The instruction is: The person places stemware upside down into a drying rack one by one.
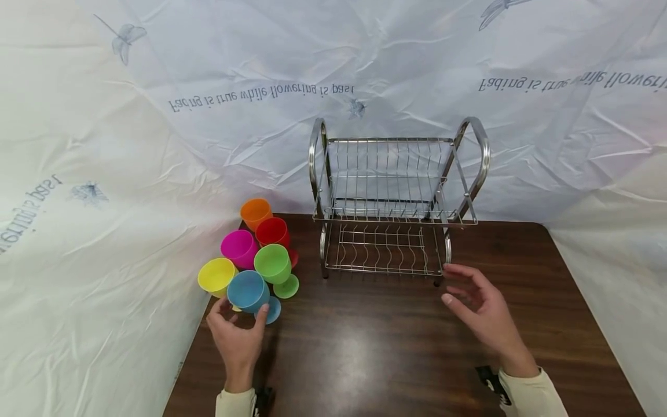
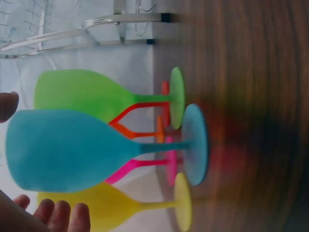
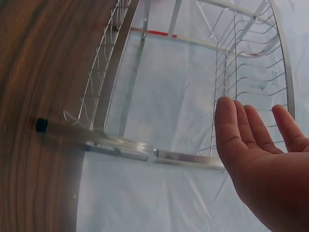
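A blue plastic goblet (image 1: pixel 248 291) stands upright at the front of a group of goblets at the table's left. My left hand (image 1: pixel 237 341) is spread around its bowl, thumb on one side and fingers on the other. In the left wrist view, the blue goblet (image 2: pixel 63 150) has its foot on the table, and gaps show between it and the thumb and fingers. My right hand (image 1: pixel 487 315) holds nothing and hovers near the front right leg of a metal dish rack (image 1: pixel 385 269). The right wrist view shows that hand (image 3: pixel 270 164) with its fingers extended beside the rack.
Close behind the blue goblet stand a yellow goblet (image 1: pixel 217 276), a green goblet (image 1: pixel 272 263), a magenta goblet (image 1: pixel 239 249), a red goblet (image 1: pixel 273 231) and an orange goblet (image 1: pixel 256 213). The two-tier rack stands at the back of the brown table (image 1: pixel 365 341), before a white sheet (image 1: pixel 250 52).
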`<state>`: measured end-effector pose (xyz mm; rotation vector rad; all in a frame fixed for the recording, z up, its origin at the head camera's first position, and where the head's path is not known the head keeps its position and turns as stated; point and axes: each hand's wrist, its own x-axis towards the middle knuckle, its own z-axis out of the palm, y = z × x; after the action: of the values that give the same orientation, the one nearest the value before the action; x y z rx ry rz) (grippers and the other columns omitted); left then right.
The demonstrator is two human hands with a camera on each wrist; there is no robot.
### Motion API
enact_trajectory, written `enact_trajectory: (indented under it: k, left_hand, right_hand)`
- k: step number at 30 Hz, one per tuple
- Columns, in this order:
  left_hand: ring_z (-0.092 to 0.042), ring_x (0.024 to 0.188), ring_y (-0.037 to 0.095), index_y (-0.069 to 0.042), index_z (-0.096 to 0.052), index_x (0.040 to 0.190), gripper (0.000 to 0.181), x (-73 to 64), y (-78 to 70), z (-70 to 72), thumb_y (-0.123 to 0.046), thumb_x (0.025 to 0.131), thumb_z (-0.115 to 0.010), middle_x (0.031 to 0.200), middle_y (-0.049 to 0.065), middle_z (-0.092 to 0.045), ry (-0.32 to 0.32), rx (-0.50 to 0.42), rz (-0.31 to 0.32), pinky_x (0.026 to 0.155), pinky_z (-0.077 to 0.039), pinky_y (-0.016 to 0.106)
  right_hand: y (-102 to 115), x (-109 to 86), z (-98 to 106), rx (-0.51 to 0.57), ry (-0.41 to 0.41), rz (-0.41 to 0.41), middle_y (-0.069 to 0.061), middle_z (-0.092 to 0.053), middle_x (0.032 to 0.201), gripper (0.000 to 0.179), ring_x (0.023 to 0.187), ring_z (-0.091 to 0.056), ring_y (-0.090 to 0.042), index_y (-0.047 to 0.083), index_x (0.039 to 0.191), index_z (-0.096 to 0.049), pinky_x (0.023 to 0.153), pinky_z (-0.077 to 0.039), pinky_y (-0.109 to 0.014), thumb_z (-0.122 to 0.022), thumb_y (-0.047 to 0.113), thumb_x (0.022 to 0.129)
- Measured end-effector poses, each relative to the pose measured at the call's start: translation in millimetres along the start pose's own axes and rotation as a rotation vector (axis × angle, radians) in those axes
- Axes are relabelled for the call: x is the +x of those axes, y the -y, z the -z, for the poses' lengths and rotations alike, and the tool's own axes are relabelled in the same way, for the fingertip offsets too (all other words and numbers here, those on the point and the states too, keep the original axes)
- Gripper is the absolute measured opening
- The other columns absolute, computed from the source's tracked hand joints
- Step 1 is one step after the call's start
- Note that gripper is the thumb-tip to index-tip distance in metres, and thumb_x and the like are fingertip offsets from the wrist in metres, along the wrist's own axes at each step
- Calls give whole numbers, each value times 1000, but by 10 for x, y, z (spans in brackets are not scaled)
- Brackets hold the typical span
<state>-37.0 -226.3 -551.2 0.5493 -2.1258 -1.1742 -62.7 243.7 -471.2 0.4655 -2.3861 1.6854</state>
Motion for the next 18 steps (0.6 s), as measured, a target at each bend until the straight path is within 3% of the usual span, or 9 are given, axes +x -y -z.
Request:
enact_trajectory:
  k: [6,13,18]
  left_hand:
    - [-49,120,17,-5,-41,150,98,6,90,-97,-29,74,-98,142,13,-49,59,-109,76,95,-53,41]
    - [-48,123,12,-9,-37,153,99,15,144,-175,-25,76,-98,144,4,-48,79,-175,140,106,-52,42]
    - [-49,123,15,-8,-36,155,98,6,151,-184,-19,79,-96,144,2,-47,82,-225,171,102,-53,26]
  right_hand:
    - [24,-4,-66,92,16,0,-1,-61,144,56,131,-60,-13,-5,146,-53,101,-55,-17,-68,-14,94]
    - [25,-21,-117,175,33,-16,1,-62,144,54,130,-61,-12,-8,144,-53,101,-56,-21,-68,-16,93]
    - [34,-47,-120,178,34,-17,2,-62,145,53,130,-61,-13,-9,143,-53,101,-56,-21,-68,-16,93]
